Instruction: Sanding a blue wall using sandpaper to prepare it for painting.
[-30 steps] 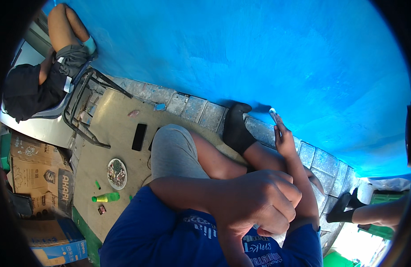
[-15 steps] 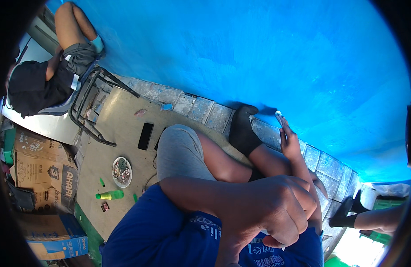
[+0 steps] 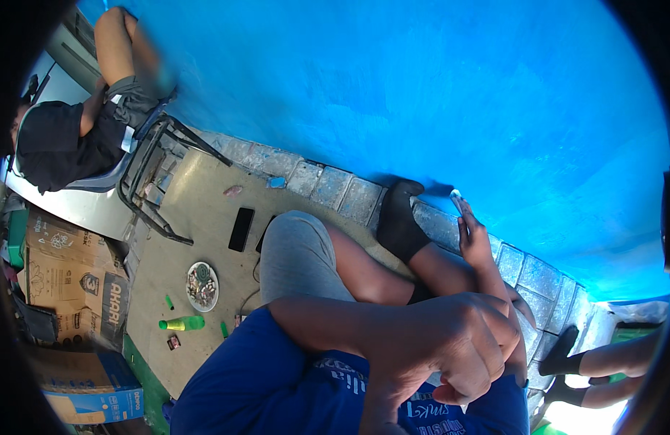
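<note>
My left hand [image 3: 462, 348] is large in the lower middle, its fingers curled; what it holds, if anything, is hidden underneath, where only a pale sliver shows. Its forearm crosses my blue shirt from the left. Farther forward, by the blue wall, my right hand [image 3: 472, 228] is closed on a thin pale object [image 3: 461, 201] with a white end. My bent legs show grey shorts [image 3: 291, 246] and a black sock [image 3: 396, 225]. Left of them on the floor are a black phone [image 3: 240, 229], a dish of butts [image 3: 202, 286] and a green bottle [image 3: 181, 324].
A blue wall [image 3: 393, 80] rises beyond a tiled edge [image 3: 306, 174]. At upper left a person [image 3: 67, 145] sits on a metal-framed chair [image 3: 161, 210]. Cardboard boxes [image 3: 70, 275] stand at the left. Another person's legs in black socks [image 3: 603, 362] show at right.
The scene has shifted slightly right and down in view. The left person's lower leg is now blurred with motion. A second leg of the right-hand person has come lower into sight. My hands keep their pose.
</note>
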`<action>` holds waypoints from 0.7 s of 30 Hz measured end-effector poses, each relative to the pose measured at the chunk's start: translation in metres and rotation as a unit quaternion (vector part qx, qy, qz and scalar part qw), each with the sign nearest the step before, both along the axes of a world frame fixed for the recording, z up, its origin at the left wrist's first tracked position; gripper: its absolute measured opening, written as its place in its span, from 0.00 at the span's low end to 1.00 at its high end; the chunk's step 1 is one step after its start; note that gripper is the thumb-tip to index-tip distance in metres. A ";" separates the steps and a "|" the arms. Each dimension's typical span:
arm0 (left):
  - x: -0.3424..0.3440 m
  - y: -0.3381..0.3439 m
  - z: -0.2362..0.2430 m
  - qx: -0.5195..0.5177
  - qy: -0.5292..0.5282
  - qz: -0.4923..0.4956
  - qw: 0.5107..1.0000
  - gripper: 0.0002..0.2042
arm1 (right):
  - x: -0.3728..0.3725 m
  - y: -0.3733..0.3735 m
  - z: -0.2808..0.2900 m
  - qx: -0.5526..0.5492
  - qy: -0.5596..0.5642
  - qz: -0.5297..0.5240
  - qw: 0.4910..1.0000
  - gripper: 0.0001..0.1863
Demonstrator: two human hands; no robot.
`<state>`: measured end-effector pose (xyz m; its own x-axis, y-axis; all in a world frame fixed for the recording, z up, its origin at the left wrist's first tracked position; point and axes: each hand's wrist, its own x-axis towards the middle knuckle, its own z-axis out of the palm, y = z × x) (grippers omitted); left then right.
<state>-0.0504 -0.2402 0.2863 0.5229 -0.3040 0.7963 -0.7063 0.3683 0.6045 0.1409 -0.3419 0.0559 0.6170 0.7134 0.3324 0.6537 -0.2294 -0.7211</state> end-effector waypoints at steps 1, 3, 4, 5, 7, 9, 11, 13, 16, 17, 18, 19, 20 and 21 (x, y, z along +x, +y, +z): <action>0.000 0.000 0.000 0.001 0.001 0.001 1.000 0.33 | 0.000 0.000 0.001 0.004 -0.006 0.006 1.000 0.22; 0.000 -0.001 0.000 -0.019 0.000 -0.006 1.000 0.33 | 0.001 -0.001 0.000 0.008 -0.014 0.010 1.000 0.22; 0.000 -0.002 0.000 -0.018 -0.001 -0.007 1.000 0.33 | 0.002 -0.002 -0.003 0.005 -0.015 0.007 1.000 0.22; 0.000 -0.003 0.000 -0.030 -0.002 -0.007 1.000 0.33 | 0.002 -0.003 -0.005 0.001 -0.016 0.005 1.000 0.22; 0.000 -0.003 -0.001 -0.040 -0.002 -0.005 0.999 0.33 | 0.001 -0.003 -0.006 0.005 -0.011 0.006 1.000 0.22; 0.000 -0.002 0.000 -0.029 -0.003 0.005 1.000 0.33 | 0.001 -0.003 -0.005 0.007 -0.006 0.007 1.000 0.22; 0.001 -0.003 0.001 -0.029 -0.007 0.002 1.000 0.33 | -0.001 -0.001 0.001 0.010 -0.018 0.017 1.000 0.22; 0.002 -0.003 0.000 -0.028 -0.011 -0.002 1.000 0.32 | 0.000 -0.002 -0.001 0.008 -0.016 0.014 1.000 0.22; 0.001 -0.003 -0.002 -0.023 -0.003 0.011 1.000 0.32 | -0.001 -0.001 0.002 0.004 -0.017 0.014 1.000 0.22; 0.001 -0.006 -0.002 -0.045 -0.002 0.003 0.999 0.32 | -0.001 0.000 0.003 0.002 -0.021 0.017 1.000 0.22; 0.001 -0.008 -0.003 -0.068 0.000 -0.005 0.998 0.32 | -0.001 0.000 0.001 0.001 -0.020 0.017 1.000 0.22; 0.001 -0.009 -0.003 -0.068 0.000 -0.005 0.998 0.32 | 0.001 0.000 -0.003 0.005 -0.013 0.015 1.000 0.23; 0.002 -0.009 -0.004 -0.071 -0.011 0.000 0.997 0.32 | 0.001 0.000 -0.005 0.008 -0.006 0.012 1.000 0.23; 0.002 -0.008 -0.005 -0.073 -0.023 0.004 0.997 0.32 | 0.002 0.000 -0.005 0.008 -0.006 0.012 1.000 0.23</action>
